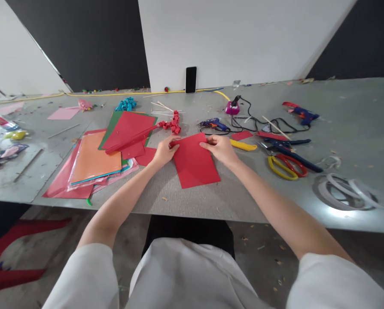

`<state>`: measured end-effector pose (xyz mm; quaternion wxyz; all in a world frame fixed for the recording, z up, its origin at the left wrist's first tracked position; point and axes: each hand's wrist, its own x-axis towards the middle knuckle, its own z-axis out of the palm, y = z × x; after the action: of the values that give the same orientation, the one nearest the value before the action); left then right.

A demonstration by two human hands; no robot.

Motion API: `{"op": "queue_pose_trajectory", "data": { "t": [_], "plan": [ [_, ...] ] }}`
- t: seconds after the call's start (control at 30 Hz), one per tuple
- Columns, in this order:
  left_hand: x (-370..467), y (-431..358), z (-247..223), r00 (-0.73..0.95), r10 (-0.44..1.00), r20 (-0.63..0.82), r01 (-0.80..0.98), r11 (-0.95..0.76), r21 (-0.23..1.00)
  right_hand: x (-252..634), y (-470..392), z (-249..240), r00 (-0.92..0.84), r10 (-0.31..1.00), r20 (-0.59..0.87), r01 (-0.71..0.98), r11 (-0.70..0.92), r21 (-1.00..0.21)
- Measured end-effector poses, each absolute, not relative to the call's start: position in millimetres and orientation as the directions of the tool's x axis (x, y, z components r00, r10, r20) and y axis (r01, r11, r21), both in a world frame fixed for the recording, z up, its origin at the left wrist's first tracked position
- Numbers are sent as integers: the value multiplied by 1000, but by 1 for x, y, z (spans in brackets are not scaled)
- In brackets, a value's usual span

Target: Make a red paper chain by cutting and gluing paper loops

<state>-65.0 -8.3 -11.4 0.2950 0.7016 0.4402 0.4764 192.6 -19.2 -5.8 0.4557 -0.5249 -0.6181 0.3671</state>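
A rectangular sheet of red paper (196, 163) lies in front of me, slightly turned on the table. My left hand (166, 151) pinches its far left corner between thumb and fingers. At the far right corner, my right hand (218, 148) grips the same sheet, its thumb on top. Just beyond my left hand sits a curled red paper piece (172, 124). Close to my right hand is a yellow-handled tool (243, 145), whose kind I cannot make out.
Left, coloured paper sheets (97, 156) are piled up. Beyond my hands lie a blue glue gun (214, 124) and a purple socket (232, 107). Scissors (287, 166), blue-handled pliers (291, 150) and white tape rolls (343, 193) are at right. A phone (190, 80) leans against the wall.
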Motion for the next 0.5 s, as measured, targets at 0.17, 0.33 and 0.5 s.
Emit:
{"op": "queue_pose_trajectory", "data": {
  "t": [0.17,0.33,0.5],
  "plan": [
    [-71,2,-14,-28,909,416,302,-389,870,194,-24,-4,-13,978,206,350,198,-916],
    [-80,8,-18,-94,910,404,246,-372,895,195,-27,-3,-23,982,186,434,178,-883],
    [-81,9,-21,-100,903,419,262,-382,886,196,-25,-7,-16,976,216,471,197,-860]
  ]
}}
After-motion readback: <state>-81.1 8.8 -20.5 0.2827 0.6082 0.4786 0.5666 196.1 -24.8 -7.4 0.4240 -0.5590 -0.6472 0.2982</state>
